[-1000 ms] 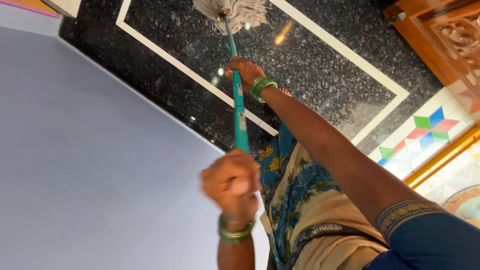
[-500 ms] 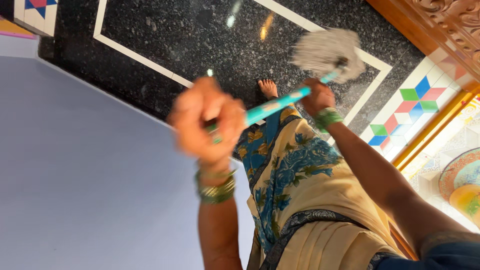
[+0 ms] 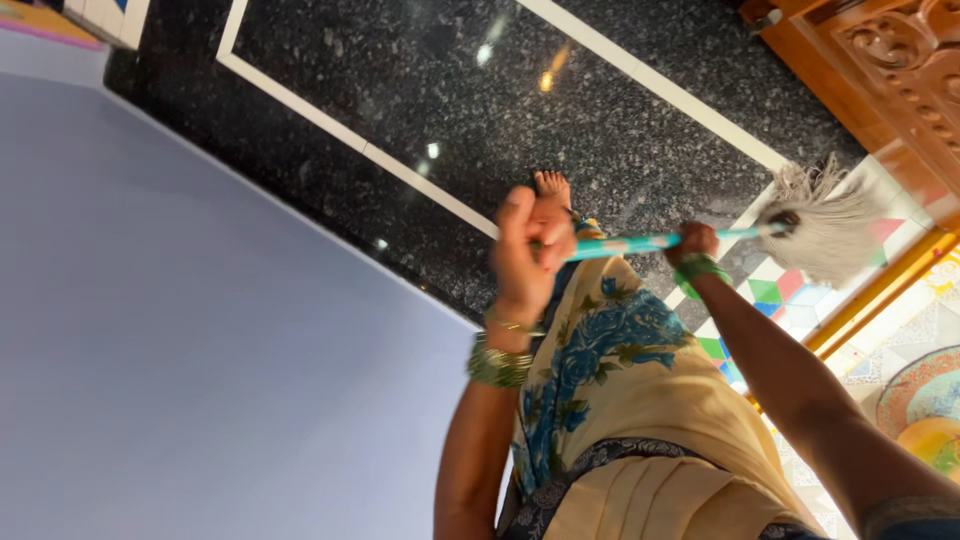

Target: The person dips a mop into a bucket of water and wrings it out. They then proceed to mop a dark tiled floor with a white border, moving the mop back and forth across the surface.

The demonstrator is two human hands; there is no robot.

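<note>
With the left hand (image 3: 530, 255) and right hand (image 3: 694, 242) both gripping the mop handle (image 3: 640, 242), its head (image 3: 825, 225) risks striking the carved wooden door (image 3: 880, 70) nearby.

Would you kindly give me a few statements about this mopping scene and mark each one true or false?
1. Both hands grip the mop handle. True: the left hand holds its near end, the right hand further along.
2. The mop head is dark blue. False: it is pale grey-white string.
3. The floor under the bare foot is dark speckled stone with white lines. True.
4. The wrists are bare. False: both wear green bangles.
5. The mop head lies beside the grey surface. False: it is on the opposite side, near the carved wood.
</note>
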